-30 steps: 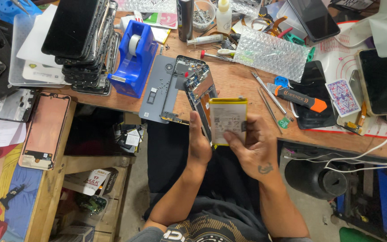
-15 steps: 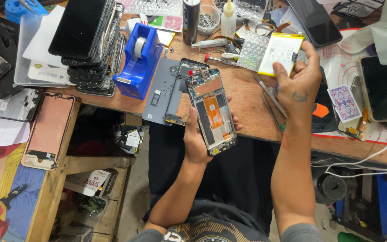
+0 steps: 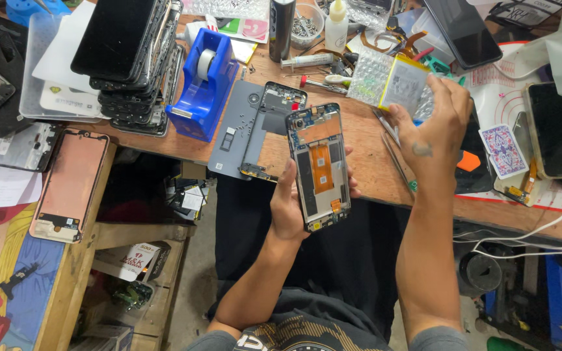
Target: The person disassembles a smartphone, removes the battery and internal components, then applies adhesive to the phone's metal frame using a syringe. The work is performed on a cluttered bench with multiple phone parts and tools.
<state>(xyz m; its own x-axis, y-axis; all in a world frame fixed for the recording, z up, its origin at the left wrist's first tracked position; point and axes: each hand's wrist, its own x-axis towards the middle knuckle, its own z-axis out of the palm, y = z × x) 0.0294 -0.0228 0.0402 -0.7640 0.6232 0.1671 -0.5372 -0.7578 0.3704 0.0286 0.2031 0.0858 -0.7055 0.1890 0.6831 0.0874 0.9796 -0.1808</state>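
My left hand point(image 3: 292, 207) grips an opened phone frame point(image 3: 319, 166), upright over my lap, its inside with an orange flex strip facing up. My right hand point(image 3: 432, 127) reaches over the wooden bench point(image 3: 365, 166) and holds a flat white battery with a yellow edge point(image 3: 403, 84) just above a sheet of bubble wrap point(image 3: 372, 73). A grey back cover and a second phone frame point(image 3: 261, 130) lie on the bench to the left of the held frame.
A blue tape dispenser point(image 3: 205, 84) and a stack of dark phone screens point(image 3: 130, 58) stand at the back left. Screwdrivers, a syringe and small bottles crowd the back. A copper-coloured panel point(image 3: 69, 185) lies on the low left shelf. Phones and a white cable lie right.
A second ago both hands held the battery near my lap. My right hand has carried the battery up and right to the bubble wrap; my left hand now holds the phone frame.
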